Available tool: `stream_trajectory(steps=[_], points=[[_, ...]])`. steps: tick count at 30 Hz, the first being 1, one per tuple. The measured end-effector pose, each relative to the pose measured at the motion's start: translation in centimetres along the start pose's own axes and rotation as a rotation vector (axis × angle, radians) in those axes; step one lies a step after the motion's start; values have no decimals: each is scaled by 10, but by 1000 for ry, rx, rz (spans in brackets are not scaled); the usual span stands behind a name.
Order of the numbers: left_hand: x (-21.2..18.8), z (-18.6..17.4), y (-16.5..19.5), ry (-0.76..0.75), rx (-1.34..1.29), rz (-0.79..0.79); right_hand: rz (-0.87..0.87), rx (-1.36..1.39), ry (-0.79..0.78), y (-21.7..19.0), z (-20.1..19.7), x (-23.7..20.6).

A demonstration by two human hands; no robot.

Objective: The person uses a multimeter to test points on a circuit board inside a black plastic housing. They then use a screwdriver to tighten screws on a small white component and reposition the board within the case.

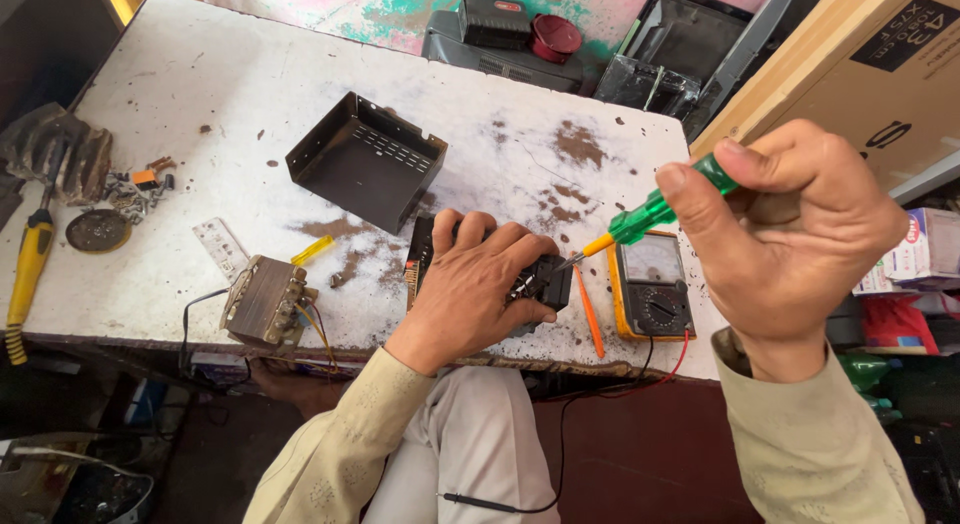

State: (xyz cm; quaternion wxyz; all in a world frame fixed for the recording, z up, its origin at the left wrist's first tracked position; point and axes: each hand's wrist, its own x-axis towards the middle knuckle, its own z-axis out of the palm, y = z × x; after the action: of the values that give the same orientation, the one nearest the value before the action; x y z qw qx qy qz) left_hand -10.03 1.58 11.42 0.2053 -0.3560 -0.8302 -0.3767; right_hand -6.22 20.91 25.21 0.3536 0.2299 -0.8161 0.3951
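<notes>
Screwdriver tip on black module, centre frame, table edge.
Left hand clamps module; right hand fisted round green screwdriver. Slip risk: tip could skid into left fingers.

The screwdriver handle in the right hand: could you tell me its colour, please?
Translucent green, on the screwdriver held by the right hand; head view.

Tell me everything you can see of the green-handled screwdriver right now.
The screwdriver has a translucent green plastic handle, a yellow-orange collar and a thin metal shaft. The right hand pinches the handle's top end, holding it slanted down to the left. Its tip touches the small black part that the left hand grips on the worn white table, just above the yellow multimeter.
</notes>
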Motion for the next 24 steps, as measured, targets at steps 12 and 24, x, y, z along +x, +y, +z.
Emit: stream_trajectory(steps=[12, 24], points=[[1, -1, -1, -10, -7, -2, 46, -23, 38, -4, 2, -2], [2, -1, -1, -15, -14, 1, 72, -15, 57, 6, 0, -2]])
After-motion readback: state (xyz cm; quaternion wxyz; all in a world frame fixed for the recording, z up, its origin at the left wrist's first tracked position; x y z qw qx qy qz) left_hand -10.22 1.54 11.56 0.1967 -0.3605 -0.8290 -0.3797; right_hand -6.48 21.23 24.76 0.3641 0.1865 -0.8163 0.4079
